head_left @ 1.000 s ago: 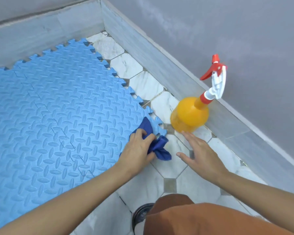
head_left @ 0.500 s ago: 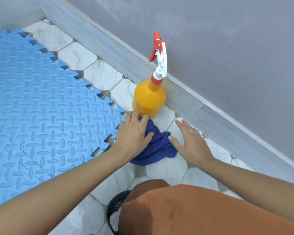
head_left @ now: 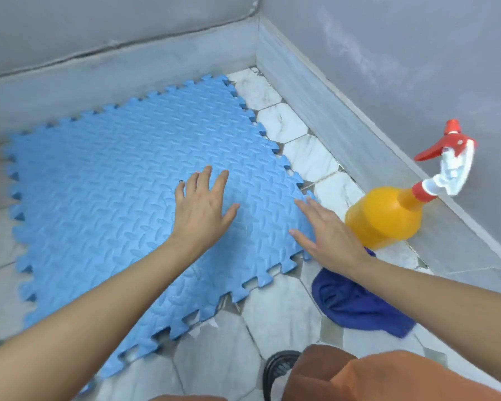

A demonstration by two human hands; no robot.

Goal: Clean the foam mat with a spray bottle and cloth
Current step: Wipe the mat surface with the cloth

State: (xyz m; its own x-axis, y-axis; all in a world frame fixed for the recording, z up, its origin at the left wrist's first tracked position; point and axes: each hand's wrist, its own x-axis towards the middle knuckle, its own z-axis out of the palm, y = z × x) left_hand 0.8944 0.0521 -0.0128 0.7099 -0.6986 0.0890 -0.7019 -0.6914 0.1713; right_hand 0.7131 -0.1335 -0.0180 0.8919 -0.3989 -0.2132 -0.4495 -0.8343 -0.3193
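The blue interlocking foam mat (head_left: 122,204) lies on the tiled floor; the left hand (head_left: 203,209), having let go of the cloth, spreads flat on it. The right hand (head_left: 327,238) hovers open and empty. The dark blue cloth (head_left: 356,302) now lies beside the orange spray bottle (head_left: 385,218): wiping appears finished.

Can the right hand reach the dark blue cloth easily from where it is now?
Probably yes. The right hand is open and empty over the mat's corner, and the cloth lies on the tiles just under that wrist. Nothing sits between them; the spray bottle stands off to the side.
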